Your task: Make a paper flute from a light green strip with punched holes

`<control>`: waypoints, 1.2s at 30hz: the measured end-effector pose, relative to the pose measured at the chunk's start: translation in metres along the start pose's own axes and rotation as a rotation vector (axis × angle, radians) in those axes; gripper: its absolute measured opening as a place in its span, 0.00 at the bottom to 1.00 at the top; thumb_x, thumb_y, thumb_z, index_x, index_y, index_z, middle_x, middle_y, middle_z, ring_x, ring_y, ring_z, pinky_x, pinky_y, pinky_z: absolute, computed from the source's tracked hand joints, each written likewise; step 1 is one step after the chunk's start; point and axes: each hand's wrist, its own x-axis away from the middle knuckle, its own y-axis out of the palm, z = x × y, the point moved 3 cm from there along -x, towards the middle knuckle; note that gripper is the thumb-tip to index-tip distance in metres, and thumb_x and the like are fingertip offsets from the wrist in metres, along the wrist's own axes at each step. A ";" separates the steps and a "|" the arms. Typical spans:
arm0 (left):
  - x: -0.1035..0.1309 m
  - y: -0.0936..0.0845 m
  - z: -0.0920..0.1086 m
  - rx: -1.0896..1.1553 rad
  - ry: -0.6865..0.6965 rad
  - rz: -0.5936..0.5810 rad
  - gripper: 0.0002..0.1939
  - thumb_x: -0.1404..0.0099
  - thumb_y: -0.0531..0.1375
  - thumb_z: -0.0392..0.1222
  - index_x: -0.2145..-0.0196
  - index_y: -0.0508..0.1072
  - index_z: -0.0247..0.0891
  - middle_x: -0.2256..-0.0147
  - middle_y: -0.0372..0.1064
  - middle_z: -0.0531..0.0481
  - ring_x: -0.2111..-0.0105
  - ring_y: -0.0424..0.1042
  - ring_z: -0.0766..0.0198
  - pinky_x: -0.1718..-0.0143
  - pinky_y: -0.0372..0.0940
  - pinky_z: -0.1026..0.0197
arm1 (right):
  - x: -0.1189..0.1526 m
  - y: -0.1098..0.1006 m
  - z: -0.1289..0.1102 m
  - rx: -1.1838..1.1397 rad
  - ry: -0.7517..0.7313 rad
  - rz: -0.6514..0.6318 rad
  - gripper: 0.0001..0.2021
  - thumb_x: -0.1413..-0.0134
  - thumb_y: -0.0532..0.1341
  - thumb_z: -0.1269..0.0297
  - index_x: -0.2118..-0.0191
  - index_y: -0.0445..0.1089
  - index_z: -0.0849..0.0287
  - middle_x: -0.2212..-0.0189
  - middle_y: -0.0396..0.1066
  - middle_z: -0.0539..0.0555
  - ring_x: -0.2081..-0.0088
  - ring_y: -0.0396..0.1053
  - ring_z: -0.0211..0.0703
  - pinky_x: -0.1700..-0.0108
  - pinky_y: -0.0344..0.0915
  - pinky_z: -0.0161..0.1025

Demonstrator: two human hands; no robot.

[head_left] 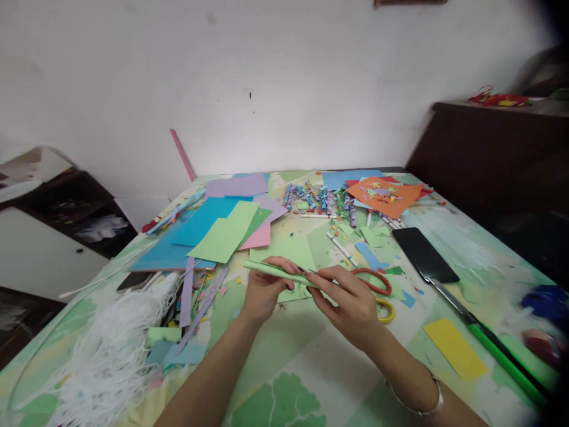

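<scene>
A narrow folded strip of light green paper (271, 270) is held up over the middle of the table. My left hand (264, 290) grips it from below, with the fingers behind and the thumb in front. At the paper's right end, my right hand (344, 299) pinches it between thumb and fingers. Scissors with one red loop and one yellow loop (386, 310) stick out behind my right hand; their blades are mostly hidden, and I cannot tell whether the hand touches them. Beneath my hands lies a flat light green sheet (288, 249).
Coloured paper sheets (222, 231) and a heap of white string (111, 350) lie left. Curled paper pieces (311, 198) and an orange sheet with scraps (386, 196) are at the back. To the right are a black phone (424, 255), a green-handled cutter (502, 350) and yellow paper (456, 349).
</scene>
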 end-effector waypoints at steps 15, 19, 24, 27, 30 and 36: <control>0.005 0.000 -0.001 -0.086 -0.082 0.089 0.13 0.47 0.67 0.38 0.63 0.72 0.36 0.68 0.76 0.46 0.66 0.76 0.58 0.63 0.69 0.60 | 0.000 -0.002 0.006 -0.100 0.215 -0.038 0.13 0.44 0.57 0.69 0.54 0.72 0.53 0.64 0.73 0.56 0.63 0.71 0.43 0.62 0.70 0.40; 0.006 0.005 0.001 -0.100 -0.099 0.056 0.26 0.46 0.66 0.38 0.52 0.61 0.40 0.65 0.77 0.45 0.65 0.76 0.56 0.63 0.70 0.57 | 0.001 0.001 0.015 -0.300 0.418 -0.129 0.12 0.43 0.56 0.70 0.56 0.72 0.53 0.64 0.74 0.54 0.64 0.72 0.42 0.63 0.70 0.38; 0.006 0.008 0.011 -0.128 0.012 0.121 0.29 0.42 0.64 0.38 0.49 0.51 0.46 0.60 0.75 0.46 0.65 0.77 0.57 0.64 0.71 0.57 | 0.003 0.002 0.023 -0.323 0.482 -0.120 0.08 0.46 0.59 0.70 0.60 0.73 0.55 0.66 0.73 0.53 0.66 0.71 0.40 0.64 0.69 0.37; 0.005 0.007 0.014 -0.164 0.045 0.153 0.24 0.41 0.63 0.38 0.54 0.53 0.46 0.61 0.74 0.48 0.66 0.77 0.59 0.66 0.71 0.60 | 0.002 0.001 0.021 -0.259 0.424 -0.123 0.09 0.45 0.58 0.71 0.60 0.73 0.55 0.65 0.72 0.54 0.65 0.71 0.41 0.65 0.68 0.37; 0.004 0.007 0.013 -0.181 0.020 0.153 0.22 0.42 0.64 0.38 0.58 0.54 0.44 0.64 0.74 0.50 0.67 0.76 0.60 0.67 0.71 0.60 | 0.003 0.002 0.018 -0.220 0.372 -0.129 0.09 0.44 0.57 0.70 0.59 0.72 0.55 0.65 0.72 0.55 0.66 0.71 0.40 0.66 0.67 0.37; 0.007 0.012 0.005 -0.222 -0.065 0.061 0.22 0.44 0.65 0.35 0.58 0.56 0.42 0.67 0.75 0.50 0.72 0.75 0.64 0.67 0.71 0.60 | 0.006 0.006 0.017 -0.210 0.320 -0.150 0.08 0.42 0.56 0.68 0.59 0.72 0.58 0.67 0.73 0.55 0.66 0.70 0.41 0.64 0.67 0.37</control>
